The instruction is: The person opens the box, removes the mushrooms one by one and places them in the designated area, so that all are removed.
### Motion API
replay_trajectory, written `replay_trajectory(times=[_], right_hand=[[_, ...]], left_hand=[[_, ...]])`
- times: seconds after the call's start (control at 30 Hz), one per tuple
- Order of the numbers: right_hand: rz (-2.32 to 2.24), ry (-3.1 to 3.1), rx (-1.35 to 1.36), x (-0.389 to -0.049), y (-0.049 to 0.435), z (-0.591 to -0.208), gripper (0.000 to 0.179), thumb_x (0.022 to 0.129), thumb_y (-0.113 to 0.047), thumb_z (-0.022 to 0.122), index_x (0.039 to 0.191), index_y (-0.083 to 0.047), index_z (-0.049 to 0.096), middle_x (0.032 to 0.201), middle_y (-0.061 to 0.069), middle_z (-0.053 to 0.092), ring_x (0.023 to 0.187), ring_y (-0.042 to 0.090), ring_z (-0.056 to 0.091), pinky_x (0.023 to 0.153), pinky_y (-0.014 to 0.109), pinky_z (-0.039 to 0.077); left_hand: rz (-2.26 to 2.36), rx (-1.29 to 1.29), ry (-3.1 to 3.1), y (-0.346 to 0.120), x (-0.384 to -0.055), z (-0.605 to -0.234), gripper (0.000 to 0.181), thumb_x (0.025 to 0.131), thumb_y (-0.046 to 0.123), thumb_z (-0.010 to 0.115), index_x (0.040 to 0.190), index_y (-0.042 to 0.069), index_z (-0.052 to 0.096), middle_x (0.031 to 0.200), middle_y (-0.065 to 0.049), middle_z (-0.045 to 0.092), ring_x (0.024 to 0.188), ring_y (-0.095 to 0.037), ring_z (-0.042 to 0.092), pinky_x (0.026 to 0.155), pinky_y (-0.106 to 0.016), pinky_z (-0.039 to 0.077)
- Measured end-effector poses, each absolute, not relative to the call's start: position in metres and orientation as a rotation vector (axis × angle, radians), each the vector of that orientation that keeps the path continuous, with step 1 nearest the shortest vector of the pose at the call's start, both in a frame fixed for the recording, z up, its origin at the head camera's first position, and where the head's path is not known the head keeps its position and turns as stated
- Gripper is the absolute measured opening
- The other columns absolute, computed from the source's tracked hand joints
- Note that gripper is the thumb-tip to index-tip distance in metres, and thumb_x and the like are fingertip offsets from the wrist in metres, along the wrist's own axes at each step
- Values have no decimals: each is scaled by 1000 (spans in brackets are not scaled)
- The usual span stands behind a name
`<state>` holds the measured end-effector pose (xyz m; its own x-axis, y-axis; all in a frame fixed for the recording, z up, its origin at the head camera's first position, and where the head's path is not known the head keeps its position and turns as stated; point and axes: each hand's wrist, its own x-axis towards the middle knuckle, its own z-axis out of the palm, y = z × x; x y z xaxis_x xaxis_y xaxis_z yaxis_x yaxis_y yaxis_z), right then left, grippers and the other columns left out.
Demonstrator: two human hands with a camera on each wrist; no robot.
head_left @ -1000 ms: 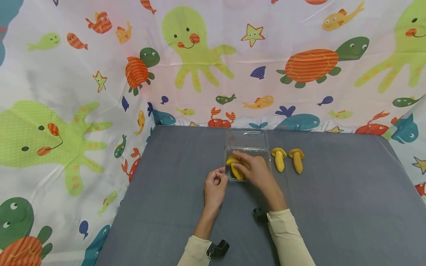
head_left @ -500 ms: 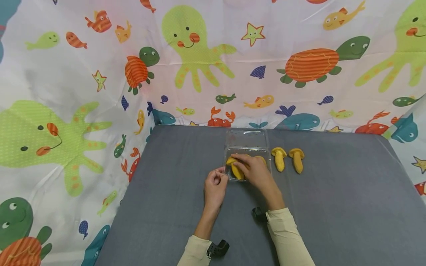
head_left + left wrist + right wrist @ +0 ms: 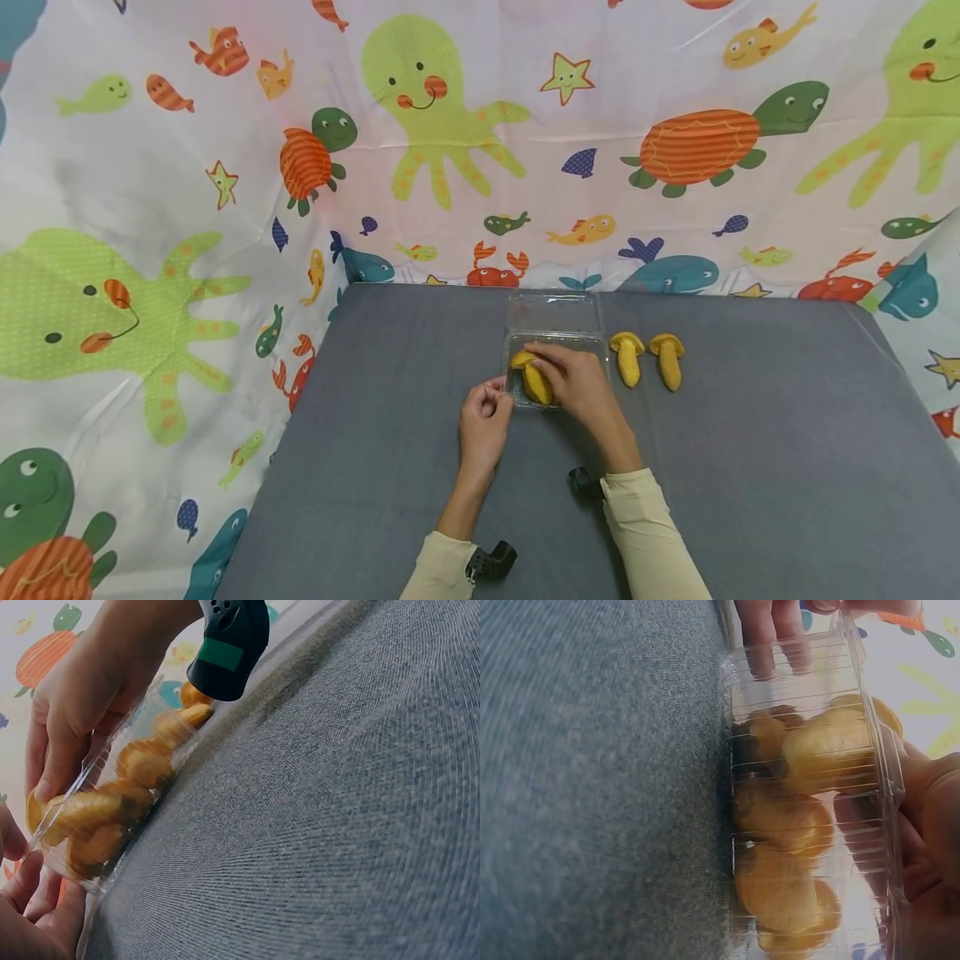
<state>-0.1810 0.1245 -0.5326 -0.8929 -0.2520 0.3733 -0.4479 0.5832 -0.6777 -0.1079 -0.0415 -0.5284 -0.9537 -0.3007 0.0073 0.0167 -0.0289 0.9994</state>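
Note:
A clear plastic clamshell box (image 3: 555, 315) lies with its lid folded back, several yellow toy mushrooms in its base. My left hand (image 3: 483, 423) pinches the box's near left corner, thumb at the rim (image 3: 34, 844) and fingers against the outer wall. Reaching into the box from the right, my right hand (image 3: 581, 385) holds one mushroom (image 3: 536, 382) between thumb and fingers. That mushroom (image 3: 82, 814) lies on top of others at the box's left end. Through the clear side, more mushrooms (image 3: 780, 885) show piled together; from the head camera my right hand hides most of them.
Two more yellow mushrooms, one near (image 3: 628, 358) and one farther right (image 3: 667, 361), lie on the grey cloth (image 3: 750, 467) right of the box. A patterned sea-animal curtain (image 3: 480, 167) hangs behind and along the left. Black wrist cameras (image 3: 491, 562) are strapped to both wrists.
My right hand shifts slightly within the box, and the mushroom in its fingers turns a little, showing more of its cap. My left hand stays at the box corner.

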Motion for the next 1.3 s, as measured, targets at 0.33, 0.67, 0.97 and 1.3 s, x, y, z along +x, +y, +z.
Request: replay_trajectory(times=[0.33, 0.67, 0.97, 1.3], right_hand=[[1231, -2525, 549, -181, 125, -533, 29, 102, -16, 71, 130, -18, 77, 117, 4, 79, 55, 9, 51, 55, 30, 44], [1405, -2416, 505, -180, 128, -533, 32, 102, -16, 70, 133, -20, 76, 122, 0, 78, 65, 10, 60, 60, 21, 46], [1548, -2216, 486, -177, 139, -528, 34, 100, -6, 71, 131, -16, 76, 127, 3, 76, 100, 19, 76, 74, 12, 52], [1506, -2162, 315, -176, 171, -526, 31, 99, 3, 69, 128, -5, 75, 123, 13, 77, 102, 29, 75, 77, 10, 51]], left_hand=[[-2079, 302, -2011, -40, -109, -529, 8, 91, -8, 62, 84, -8, 57, 126, -31, 67, 116, -49, 65, 81, -19, 48], [-2057, 341, -2041, -42, -120, -557, 11, 93, -6, 62, 83, -7, 57, 127, -26, 69, 117, -45, 67, 80, -16, 46], [-2053, 302, -2051, -45, -119, -565, 11, 92, 0, 66, 83, 2, 59, 125, -13, 72, 116, -32, 69, 84, -20, 49], [-2064, 284, -2053, -47, -120, -568, 11, 93, 3, 65, 84, 4, 59, 126, -12, 72, 115, -30, 69, 84, -21, 50]])
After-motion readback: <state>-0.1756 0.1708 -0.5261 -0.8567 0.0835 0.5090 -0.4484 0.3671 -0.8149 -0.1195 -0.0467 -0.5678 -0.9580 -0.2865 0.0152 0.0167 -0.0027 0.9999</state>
